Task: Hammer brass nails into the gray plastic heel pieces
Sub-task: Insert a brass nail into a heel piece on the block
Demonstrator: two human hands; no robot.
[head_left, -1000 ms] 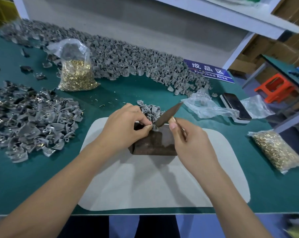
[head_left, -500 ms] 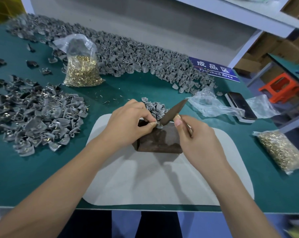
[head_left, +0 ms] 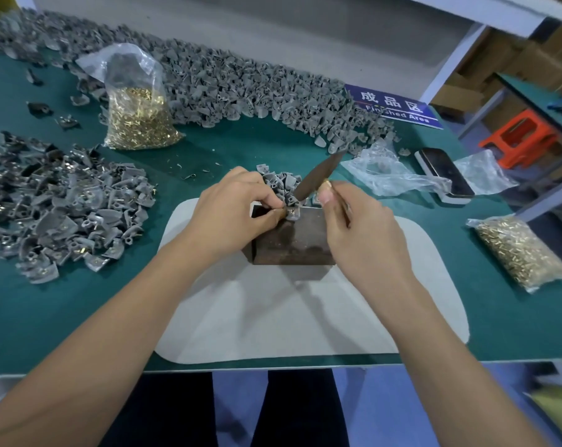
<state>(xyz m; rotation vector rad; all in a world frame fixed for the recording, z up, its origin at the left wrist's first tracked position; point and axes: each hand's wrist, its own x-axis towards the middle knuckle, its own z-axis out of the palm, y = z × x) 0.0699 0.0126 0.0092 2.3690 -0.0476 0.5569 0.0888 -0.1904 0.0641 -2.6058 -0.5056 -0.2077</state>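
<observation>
A dark metal block (head_left: 292,243) stands on a pale grey mat (head_left: 273,317) at the table's middle. On the block's far top edge lies one gray heel piece (head_left: 293,214) with a brass nail in it. My left hand (head_left: 231,214) pinches that piece between thumb and forefinger. My right hand (head_left: 360,233) grips a dark, narrow hammer tool (head_left: 318,180); its lower end sits close above the heel piece and its upper end points up and to the right. A small heap of gray heel pieces (head_left: 278,182) lies just behind the block.
A big pile of heel pieces (head_left: 57,208) lies at the left and a long band of them (head_left: 241,85) runs along the back. Bags of brass nails stand at back left (head_left: 137,124) and right (head_left: 521,253). A phone (head_left: 444,174) and loose plastic bags (head_left: 389,172) lie at the right.
Both hands stay at the block. The tool's tip has dropped slightly toward the heel piece. The view has shifted a little.
</observation>
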